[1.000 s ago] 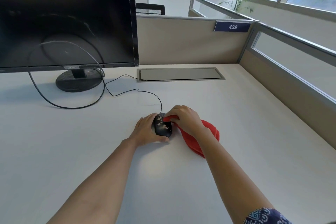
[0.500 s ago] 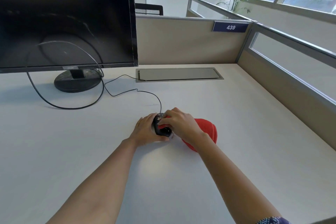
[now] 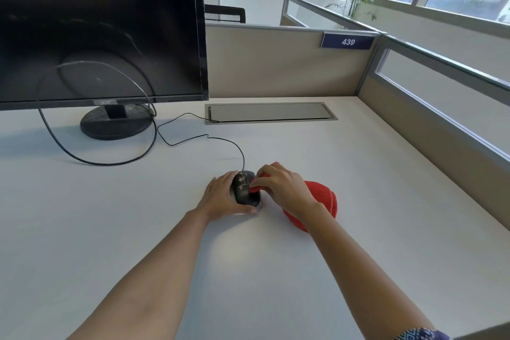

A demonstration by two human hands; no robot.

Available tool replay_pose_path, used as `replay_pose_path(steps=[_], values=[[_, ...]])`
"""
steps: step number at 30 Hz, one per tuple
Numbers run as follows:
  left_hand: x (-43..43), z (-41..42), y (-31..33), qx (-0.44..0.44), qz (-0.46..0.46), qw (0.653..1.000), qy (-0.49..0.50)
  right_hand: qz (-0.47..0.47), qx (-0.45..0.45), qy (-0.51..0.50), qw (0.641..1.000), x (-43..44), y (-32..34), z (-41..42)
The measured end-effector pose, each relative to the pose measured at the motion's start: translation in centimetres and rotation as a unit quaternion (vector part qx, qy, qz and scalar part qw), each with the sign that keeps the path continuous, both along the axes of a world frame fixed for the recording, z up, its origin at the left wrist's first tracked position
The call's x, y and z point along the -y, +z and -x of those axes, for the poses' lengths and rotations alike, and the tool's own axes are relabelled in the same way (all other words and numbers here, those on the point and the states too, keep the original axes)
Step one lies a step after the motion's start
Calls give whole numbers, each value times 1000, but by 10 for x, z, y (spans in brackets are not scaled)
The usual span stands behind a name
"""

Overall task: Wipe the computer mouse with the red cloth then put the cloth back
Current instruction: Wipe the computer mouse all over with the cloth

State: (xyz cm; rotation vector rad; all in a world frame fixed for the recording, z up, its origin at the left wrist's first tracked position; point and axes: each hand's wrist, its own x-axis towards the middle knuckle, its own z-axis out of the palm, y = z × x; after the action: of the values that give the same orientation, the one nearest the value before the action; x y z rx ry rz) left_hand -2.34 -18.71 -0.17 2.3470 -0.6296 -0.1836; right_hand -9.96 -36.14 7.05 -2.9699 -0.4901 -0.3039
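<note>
A black wired computer mouse (image 3: 244, 189) with a pale pattern on top lies on the white desk (image 3: 358, 174) in the middle of the view. My left hand (image 3: 220, 199) grips its left side and near end. My right hand (image 3: 281, 188) holds a red cloth (image 3: 321, 197) and presses a pinched bit of it on the mouse's right side. Most of the cloth trails behind my right wrist onto the desk. The mouse's right edge is hidden by my fingers.
A black monitor (image 3: 99, 27) on a round stand (image 3: 116, 124) fills the far left. Its cable (image 3: 96, 161) and the mouse cord (image 3: 193, 139) loop across the desk. A grey cable hatch (image 3: 269, 112) lies at the back. Partition walls (image 3: 430, 130) close the rear and right.
My right hand slid the cloth leftward over the mouse, then back toward its right side. The trailing cloth bunched closer to my wrist. My left hand kept hold.
</note>
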Motion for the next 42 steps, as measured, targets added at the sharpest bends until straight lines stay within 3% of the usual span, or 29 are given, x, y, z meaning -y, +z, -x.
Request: replay_pose_path(steps=[9,15,20,30,37,40,42], values=[[-3,0,0,-13,-6,1000,-2,69,-84,60,992,11,2,10],[0,6,4,9,25,1000,1,16,-14,25,999,-15,9,5],[0,5,6,11,23,1000,-9,67,-39,14,997,-33,2,-1],[-6,0,11,-49,-33,997,-52,55,-52,23,997,-30,3,3],[-7,-1,8,-41,-37,997,-45,88,-89,110,986,-18,1,9],[-8,0,7,-43,-38,997,-44,49,-124,86,987,-10,7,11],[-8,0,7,-40,-40,997,-43,-11,-98,38,994,-6,12,9]])
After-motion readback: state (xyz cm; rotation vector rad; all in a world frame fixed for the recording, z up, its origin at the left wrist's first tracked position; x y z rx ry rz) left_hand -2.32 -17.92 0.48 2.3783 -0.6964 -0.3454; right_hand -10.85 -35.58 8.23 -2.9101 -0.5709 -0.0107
